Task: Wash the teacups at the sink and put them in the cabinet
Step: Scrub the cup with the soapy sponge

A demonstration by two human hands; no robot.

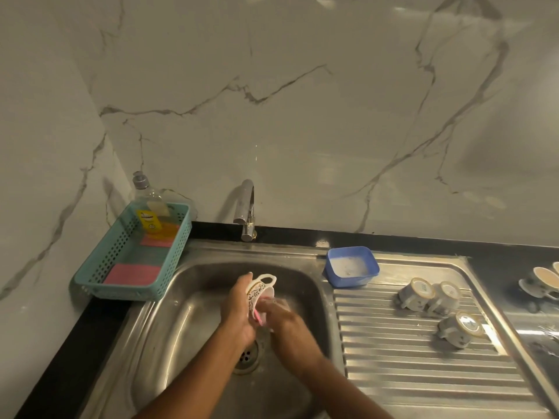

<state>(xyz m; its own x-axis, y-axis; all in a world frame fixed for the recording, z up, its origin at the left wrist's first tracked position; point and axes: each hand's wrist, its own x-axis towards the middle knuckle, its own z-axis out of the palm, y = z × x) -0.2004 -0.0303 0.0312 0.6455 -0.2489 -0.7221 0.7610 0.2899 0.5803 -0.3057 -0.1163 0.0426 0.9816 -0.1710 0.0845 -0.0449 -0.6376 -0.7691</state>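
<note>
Marble-walled kitchen, steel sink (187, 313). Head view: left hand (239, 303) grips teacup (259, 286) above sink basin; right hand (287, 323), blurred, clutches pink sponge (257, 316) against it. Risk: soapy teacup slips, chips on steel. Three upturned cups (417, 294) drain right of sink.

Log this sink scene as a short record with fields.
left hand: grips the teacup over the sink
right hand: rubs a pink sponge on it
drainboard: three upturned cups
blue tub: foamy liquid
teal basket: soap bottle, two pink pads
</note>
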